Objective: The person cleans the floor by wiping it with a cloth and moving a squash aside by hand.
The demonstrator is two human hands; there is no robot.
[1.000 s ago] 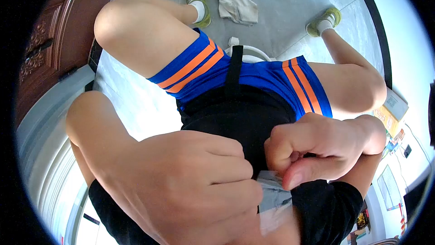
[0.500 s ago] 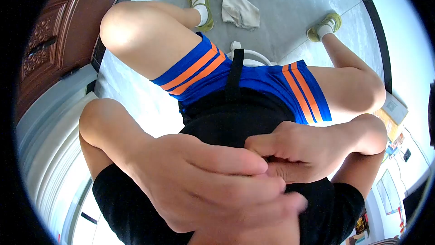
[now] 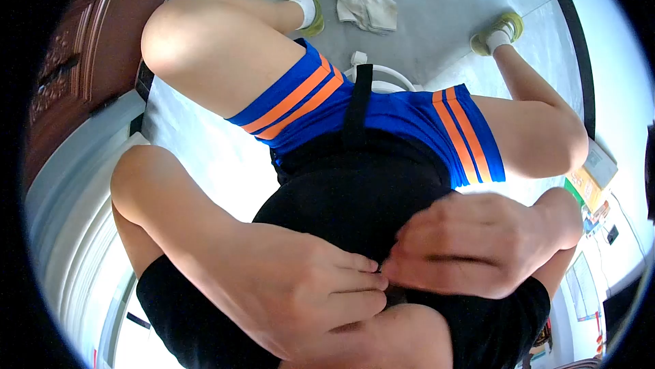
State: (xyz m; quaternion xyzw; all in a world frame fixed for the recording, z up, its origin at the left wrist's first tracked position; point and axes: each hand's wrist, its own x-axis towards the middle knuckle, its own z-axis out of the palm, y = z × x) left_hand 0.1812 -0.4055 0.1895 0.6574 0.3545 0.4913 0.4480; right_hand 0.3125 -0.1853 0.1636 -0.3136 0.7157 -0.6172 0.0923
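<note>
Left hand [image 3: 300,284] is touching right hand [image 3: 471,246] at 3 o'clock; both are sitting half-closed; whether holding anything: cannot tell.

Greyish film [image 3: 396,295], mostly hidden

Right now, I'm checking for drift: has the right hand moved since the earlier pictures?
Yes: against the dark floor strip, the right hand sits lower in the view than before.
</note>
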